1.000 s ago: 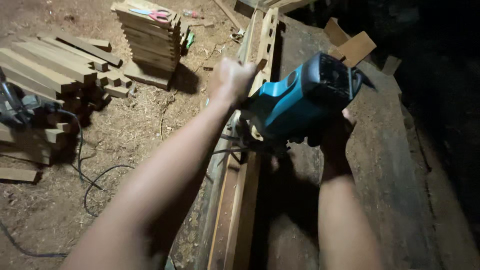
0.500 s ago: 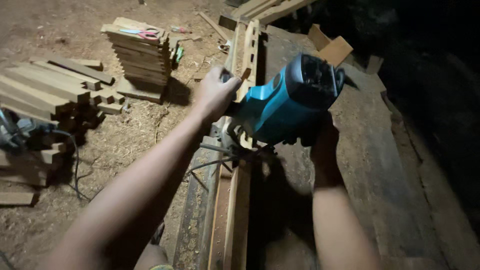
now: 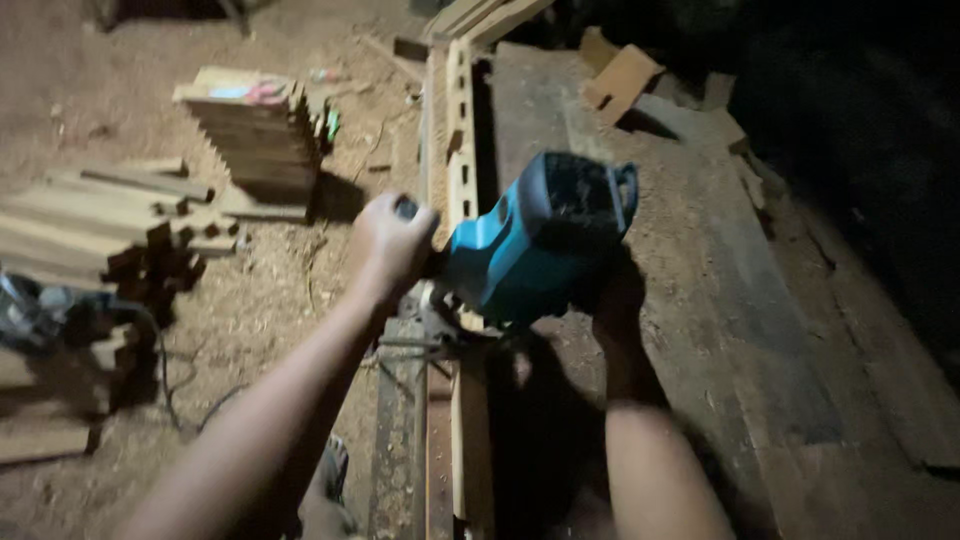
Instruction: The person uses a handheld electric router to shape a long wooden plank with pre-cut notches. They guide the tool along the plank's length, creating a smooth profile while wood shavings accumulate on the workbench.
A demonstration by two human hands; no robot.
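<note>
Your left hand (image 3: 388,245) is curled shut around a small dark knob (image 3: 406,208) on the side of the blue power tool (image 3: 535,235). Your fingers are wrapped tight together on that knob. The tool sits just to the right of those fingers, with its big blue body tipped up toward you.

Your right hand (image 3: 612,295) is on the far side of the tool, down low and in the dark. It touches the tool, but you cannot tell if those fingers are closed around it or just pressing on it.

Under the tool, between your two hands, runs a long narrow wooden strip (image 3: 462,150). It has little cut slots in it. It goes up past your left fingers and down toward your body. It lies along the edge of a wide old plank (image 3: 640,230).

Well off to the left of your left fingers stands a neat stack of wood pieces (image 3: 255,135). More wood bars (image 3: 90,215) lie on the sawdust floor (image 3: 270,300) past that.
</note>
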